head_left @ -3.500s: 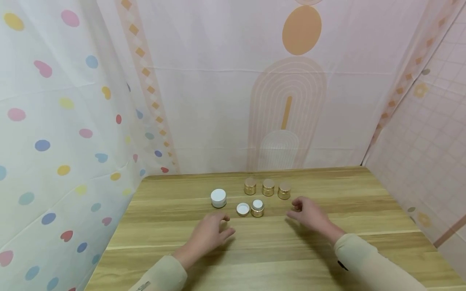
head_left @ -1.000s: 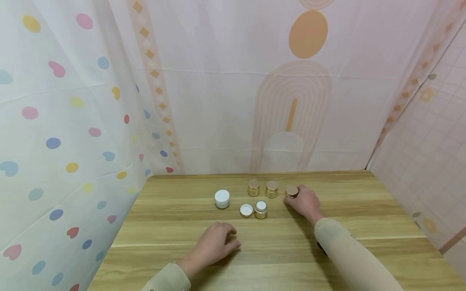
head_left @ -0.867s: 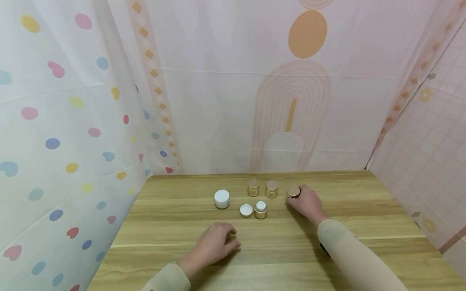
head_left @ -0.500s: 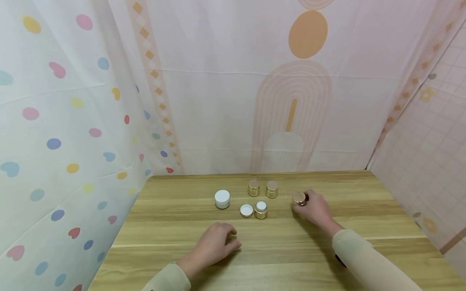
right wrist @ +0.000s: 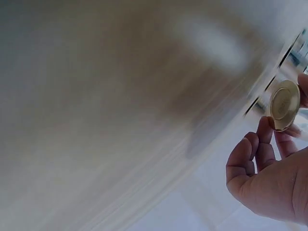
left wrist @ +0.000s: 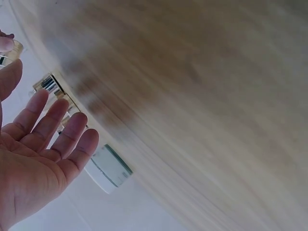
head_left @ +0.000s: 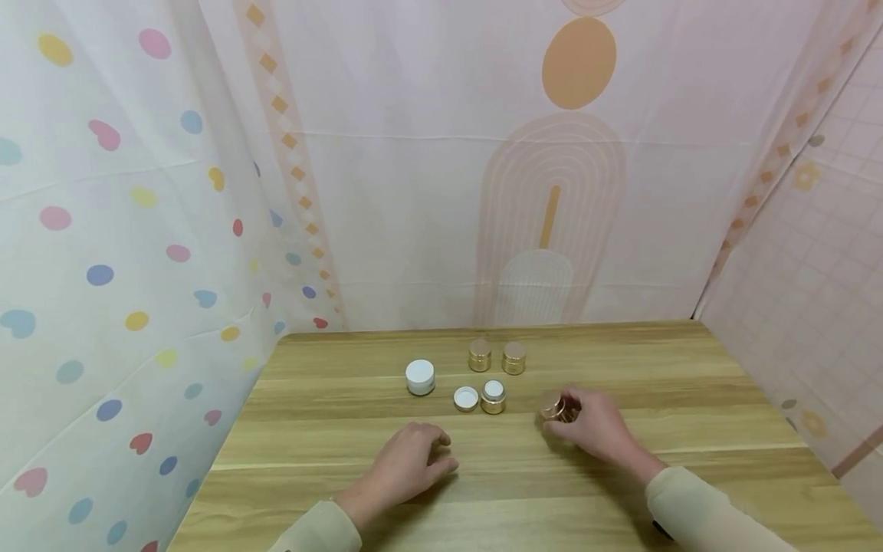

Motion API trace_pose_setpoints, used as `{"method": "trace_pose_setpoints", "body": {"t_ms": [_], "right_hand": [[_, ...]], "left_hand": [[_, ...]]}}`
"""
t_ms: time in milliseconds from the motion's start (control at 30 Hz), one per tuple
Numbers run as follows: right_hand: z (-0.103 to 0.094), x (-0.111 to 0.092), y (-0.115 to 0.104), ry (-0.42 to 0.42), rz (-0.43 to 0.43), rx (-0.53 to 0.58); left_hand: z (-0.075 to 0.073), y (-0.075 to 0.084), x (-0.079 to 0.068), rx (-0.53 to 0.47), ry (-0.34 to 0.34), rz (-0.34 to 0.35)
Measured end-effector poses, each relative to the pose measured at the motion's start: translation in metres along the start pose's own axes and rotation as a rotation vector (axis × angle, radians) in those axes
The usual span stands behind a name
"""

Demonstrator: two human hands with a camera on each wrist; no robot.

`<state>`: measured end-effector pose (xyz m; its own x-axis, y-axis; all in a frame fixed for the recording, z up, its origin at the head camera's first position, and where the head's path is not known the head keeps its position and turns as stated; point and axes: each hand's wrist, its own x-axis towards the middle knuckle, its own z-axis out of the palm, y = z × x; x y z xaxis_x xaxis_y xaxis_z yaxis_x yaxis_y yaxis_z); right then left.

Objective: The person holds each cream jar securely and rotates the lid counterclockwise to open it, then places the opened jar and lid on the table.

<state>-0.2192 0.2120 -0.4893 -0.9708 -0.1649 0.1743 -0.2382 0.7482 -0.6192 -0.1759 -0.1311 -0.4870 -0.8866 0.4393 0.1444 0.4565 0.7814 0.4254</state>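
Note:
Between the thumb and fingers of my right hand is a small gold jar, held over the table right of the middle. Its round gold base faces the camera in the right wrist view. My left hand holds nothing, its fingers loosely bent and spread, low over the front of the table. Between the hands and a little farther back stands a gold jar with a white inner cover, its lid off. An upturned lid, white inside, lies just left of it.
Two lidded gold jars stand side by side at the back. A larger white jar is at their left. The wooden table ends at a patterned cloth backdrop, with cloth hangings on both sides.
My right hand has taken hold of the rightmost gold jar of the back row, carried it off and brought it nearer to me, tilting it. The left hand has moved little.

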Motion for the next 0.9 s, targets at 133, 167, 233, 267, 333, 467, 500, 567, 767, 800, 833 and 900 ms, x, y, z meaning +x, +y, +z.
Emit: {"method": "trace_pose_setpoints", "body": {"t_ms": [133, 167, 233, 267, 333, 467, 500, 567, 767, 800, 833, 900], "right_hand": [[0.009, -0.011, -0.011, -0.067, -0.069, 0.105], [0.011, -0.014, -0.014, -0.078, -0.095, 0.119], [0.016, -0.019, -0.02, -0.098, -0.151, 0.131], [0.018, -0.021, -0.023, -0.104, -0.177, 0.134], [0.021, -0.024, -0.03, -0.105, -0.231, 0.124], [0.025, -0.027, -0.045, -0.131, -0.297, 0.102], [0.026, -0.028, -0.049, -0.139, -0.309, 0.092], [0.027, -0.027, -0.056, -0.16, -0.328, 0.076], [0.035, -0.026, -0.073, -0.185, -0.359, 0.028], [0.037, -0.025, -0.075, -0.183, -0.366, 0.023], [0.038, -0.025, -0.077, -0.182, -0.371, 0.018], [0.039, -0.025, -0.08, -0.174, -0.381, 0.008]], "left_hand": [[0.001, 0.002, 0.0, -0.011, 0.017, 0.011], [0.001, 0.003, 0.0, -0.013, 0.022, 0.014], [0.001, 0.006, 0.0, -0.026, 0.03, 0.018], [0.001, 0.007, 0.0, -0.038, 0.03, 0.016], [0.0, 0.011, 0.001, -0.058, 0.026, 0.019], [-0.001, 0.019, 0.001, -0.097, 0.03, 0.051], [-0.002, 0.021, 0.001, -0.099, 0.038, 0.066], [-0.002, 0.025, 0.001, -0.103, 0.052, 0.088], [-0.002, 0.031, 0.002, -0.107, 0.064, 0.141], [-0.002, 0.031, 0.003, -0.104, 0.067, 0.154], [-0.002, 0.032, 0.003, -0.099, 0.073, 0.169], [-0.001, 0.032, 0.002, -0.085, 0.089, 0.196]]}}
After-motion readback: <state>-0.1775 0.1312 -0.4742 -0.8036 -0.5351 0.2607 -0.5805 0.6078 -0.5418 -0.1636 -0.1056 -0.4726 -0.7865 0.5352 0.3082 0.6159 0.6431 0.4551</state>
